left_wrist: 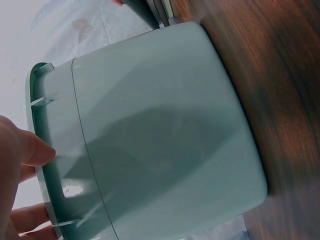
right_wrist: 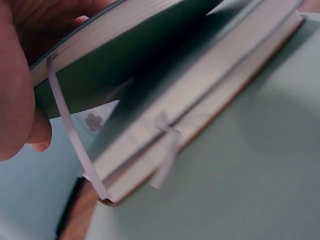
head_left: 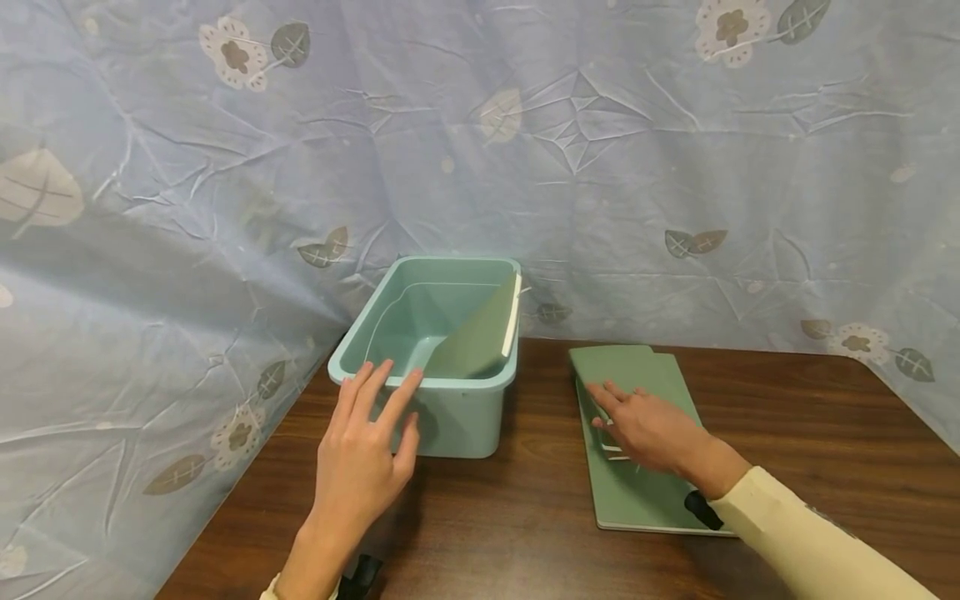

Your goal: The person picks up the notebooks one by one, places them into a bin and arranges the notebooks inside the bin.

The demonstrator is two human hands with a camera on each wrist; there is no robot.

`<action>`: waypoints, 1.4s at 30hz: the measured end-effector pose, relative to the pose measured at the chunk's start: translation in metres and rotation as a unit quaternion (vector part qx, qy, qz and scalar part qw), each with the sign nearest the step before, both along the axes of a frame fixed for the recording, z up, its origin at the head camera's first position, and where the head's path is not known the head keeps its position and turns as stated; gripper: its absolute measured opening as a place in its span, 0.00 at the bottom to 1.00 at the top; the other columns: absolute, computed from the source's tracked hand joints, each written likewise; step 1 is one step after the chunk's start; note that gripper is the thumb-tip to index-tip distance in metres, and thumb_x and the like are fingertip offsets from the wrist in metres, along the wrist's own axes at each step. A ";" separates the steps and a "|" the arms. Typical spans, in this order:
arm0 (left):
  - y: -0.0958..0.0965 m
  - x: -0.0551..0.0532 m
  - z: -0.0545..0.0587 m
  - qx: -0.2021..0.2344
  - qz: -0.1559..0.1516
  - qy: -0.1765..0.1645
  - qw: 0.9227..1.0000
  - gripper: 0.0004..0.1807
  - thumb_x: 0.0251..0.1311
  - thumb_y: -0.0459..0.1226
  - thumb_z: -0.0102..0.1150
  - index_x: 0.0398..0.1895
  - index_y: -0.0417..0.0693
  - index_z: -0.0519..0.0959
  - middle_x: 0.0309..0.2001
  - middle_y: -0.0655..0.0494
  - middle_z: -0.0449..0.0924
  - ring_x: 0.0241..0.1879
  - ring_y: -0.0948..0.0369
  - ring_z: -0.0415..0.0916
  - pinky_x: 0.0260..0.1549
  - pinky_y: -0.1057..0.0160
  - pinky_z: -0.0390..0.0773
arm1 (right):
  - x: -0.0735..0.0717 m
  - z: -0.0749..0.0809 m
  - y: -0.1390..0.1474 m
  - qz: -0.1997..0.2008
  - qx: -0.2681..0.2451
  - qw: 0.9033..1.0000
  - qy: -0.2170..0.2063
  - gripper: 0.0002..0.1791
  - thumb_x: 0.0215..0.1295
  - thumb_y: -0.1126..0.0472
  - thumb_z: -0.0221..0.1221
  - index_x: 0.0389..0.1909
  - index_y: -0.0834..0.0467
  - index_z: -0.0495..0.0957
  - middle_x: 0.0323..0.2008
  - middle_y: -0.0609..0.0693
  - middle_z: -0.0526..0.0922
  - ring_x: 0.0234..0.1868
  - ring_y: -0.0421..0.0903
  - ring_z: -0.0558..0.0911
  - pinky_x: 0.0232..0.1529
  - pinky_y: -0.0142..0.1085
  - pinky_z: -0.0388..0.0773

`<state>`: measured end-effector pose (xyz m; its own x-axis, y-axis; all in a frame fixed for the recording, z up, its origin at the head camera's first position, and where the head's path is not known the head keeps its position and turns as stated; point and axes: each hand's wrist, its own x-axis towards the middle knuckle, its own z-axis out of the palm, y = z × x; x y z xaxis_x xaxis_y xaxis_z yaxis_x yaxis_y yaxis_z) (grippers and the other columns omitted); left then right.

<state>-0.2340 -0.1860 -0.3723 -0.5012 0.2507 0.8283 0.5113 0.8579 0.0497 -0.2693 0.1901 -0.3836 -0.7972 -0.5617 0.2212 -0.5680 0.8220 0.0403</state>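
Observation:
My left hand (head_left: 363,446) is at the front rim of a pale green plastic bin (head_left: 461,421), fingers spread and fairly straight over the edge. In the left wrist view its thumb lies by the bin's outer wall (left_wrist: 160,135). A green notebook (head_left: 476,333) leans inside against the bin's right side. To the right, my right hand (head_left: 648,425) grips a green notebook (right_wrist: 105,77) by its edge, tilted up above other notebooks. Below it lie closed notebooks with pale page edges (right_wrist: 185,95) and ribbon markers (right_wrist: 167,155); the lowest cover (head_left: 637,500) is larger.
The brown wooden table (head_left: 525,517) carries the bin at left and the notebooks at right. A floral fabric curtain (head_left: 600,208) hangs behind the table and along its left side.

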 end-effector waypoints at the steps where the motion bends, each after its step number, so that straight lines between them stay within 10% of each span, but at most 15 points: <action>1: 0.000 0.000 0.000 0.000 0.000 0.000 1.000 0.28 0.57 0.36 0.60 0.64 0.54 0.76 0.63 0.40 0.74 0.67 0.42 0.67 0.67 0.38 0.65 | -0.001 0.002 0.000 0.005 -0.004 1.000 0.007 0.29 0.73 0.55 0.55 0.67 0.68 0.65 0.58 0.67 0.79 0.44 0.65 0.85 0.48 0.55 0.83; 8: 0.000 -0.001 0.001 -0.001 0.003 -0.007 1.000 0.29 0.58 0.36 0.60 0.66 0.54 0.75 0.64 0.40 0.73 0.68 0.42 0.66 0.68 0.38 0.64 | -0.004 0.020 0.002 0.013 -0.040 0.998 0.049 0.16 0.71 0.60 0.57 0.54 0.62 0.71 0.28 0.53 0.84 0.23 0.51 0.84 0.22 0.39 0.80; 18: 0.000 -0.001 0.000 -0.002 0.007 -0.009 1.000 0.28 0.59 0.37 0.58 0.65 0.54 0.75 0.64 0.40 0.73 0.68 0.42 0.66 0.68 0.38 0.64 | -0.006 0.041 0.014 -0.028 -0.029 0.995 0.090 0.12 0.65 0.71 0.55 0.49 0.60 0.72 0.20 0.51 0.80 0.13 0.42 0.71 0.14 0.33 0.62; 35: 0.000 -0.001 -0.001 0.002 0.002 -0.001 1.000 0.28 0.57 0.36 0.60 0.65 0.54 0.76 0.64 0.40 0.74 0.67 0.42 0.67 0.67 0.37 0.66 | -0.007 0.091 0.009 0.014 -0.065 0.977 0.202 0.11 0.65 0.71 0.55 0.48 0.64 0.74 0.34 0.57 0.87 0.26 0.54 0.85 0.20 0.44 0.79; 42: 0.001 -0.001 -0.002 0.003 0.003 -0.005 1.000 0.28 0.57 0.36 0.60 0.65 0.55 0.76 0.64 0.40 0.74 0.67 0.42 0.67 0.68 0.38 0.65 | -0.007 0.113 0.006 0.053 -0.080 0.956 0.277 0.11 0.63 0.67 0.61 0.46 0.65 0.76 0.30 0.57 0.86 0.20 0.53 0.82 0.15 0.44 0.76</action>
